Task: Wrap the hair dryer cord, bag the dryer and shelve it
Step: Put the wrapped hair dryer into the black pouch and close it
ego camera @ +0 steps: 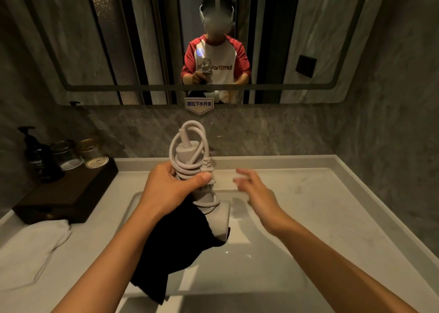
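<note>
A pale grey hair dryer [219, 220] is held handle-up over the sink, its head pointing down. Its cord [190, 146] is wound in loops around the handle, with the plug [207, 166] resting against the coils. My left hand [173, 189] grips the wrapped handle, thumb pressed on the coils. A black cloth bag [175, 248] hangs below that hand, beside the dryer's head. My right hand [256, 189] hovers just right of the dryer, fingers spread, blurred and holding nothing.
The white sink basin [261, 260] lies below the hands, set in a pale counter [332, 206]. A dark wooden tray [64, 194] with a pump bottle [39, 156] and glass jars stands at left. A white towel [31, 253] lies at front left. A mirror [308, 39] hangs ahead.
</note>
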